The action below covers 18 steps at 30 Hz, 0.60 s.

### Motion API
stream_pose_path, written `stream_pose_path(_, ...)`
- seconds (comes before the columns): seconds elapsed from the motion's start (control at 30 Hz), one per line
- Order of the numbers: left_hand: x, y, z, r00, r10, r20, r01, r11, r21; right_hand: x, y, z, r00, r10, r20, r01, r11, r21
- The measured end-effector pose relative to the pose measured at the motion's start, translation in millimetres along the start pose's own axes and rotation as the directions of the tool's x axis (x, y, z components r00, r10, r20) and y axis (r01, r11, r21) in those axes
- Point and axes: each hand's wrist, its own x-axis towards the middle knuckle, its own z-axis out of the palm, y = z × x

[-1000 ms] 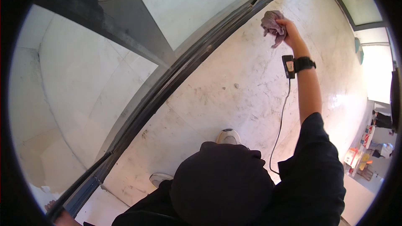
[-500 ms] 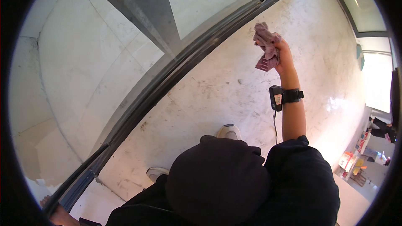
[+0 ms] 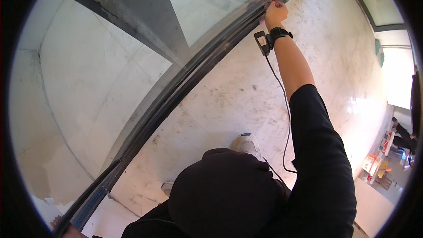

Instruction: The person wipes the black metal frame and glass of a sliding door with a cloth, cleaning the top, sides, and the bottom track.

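At the upper right of the view, my right hand (image 3: 276, 14) is closed round a bunched mauve cloth (image 3: 278, 4), of which only small bits show. It presses against the dark frame of a glass door (image 3: 194, 64), near its far end. In the lower left corner, my left hand (image 3: 70, 232) is wrapped round the near edge of the door, its fingertips on the other side. Much of this hand is hidden by the frame. A black strapped device with a cable (image 3: 264, 43) sits on my right wrist.
A pale, scuffed floor (image 3: 211, 105) lies beneath, with my shoe (image 3: 246, 144) on it. Through the glass pane (image 3: 110, 61) more pale floor shows. A dark-framed panel (image 3: 374, 0) stands at the upper right. Far right are a person in dark clothes (image 3: 403, 136) and orange-white boxes (image 3: 370, 163).
My right hand has moved up and to the left with the cloth, from over the floor to the door frame. The left hand has stayed at the door's near edge.
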Motion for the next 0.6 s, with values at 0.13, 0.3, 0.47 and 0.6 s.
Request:
stream_pose_path(0.13,-24.6,-0.6,16.7,0.999,-0.048,-0.019,0.044,0.982,-0.185,-3.4,8.4,-0.2,0.972,-0.23,-0.052,0.22,0.963,-0.158)
stream_pose_path(0.3,-14.0,-2.7,7.1,0.998,-0.057,0.034,0.062,0.977,-0.204,-5.9,-2.7,-16.7,0.869,-0.367,0.331,0.465,0.834,-0.296)
stream_pose_path(0.47,-21.8,-3.2,15.2,1.0,-0.015,0.002,0.015,0.979,-0.202,-18.4,-26.6,-35.1,0.877,-0.234,0.421,0.368,0.888,-0.274)
stream_pose_path(0.6,-20.7,-4.0,8.8,0.979,-0.015,0.205,0.06,0.975,-0.216,-80.6,-47.7,-55.8,0.788,-0.192,0.584,0.316,0.942,-0.116)
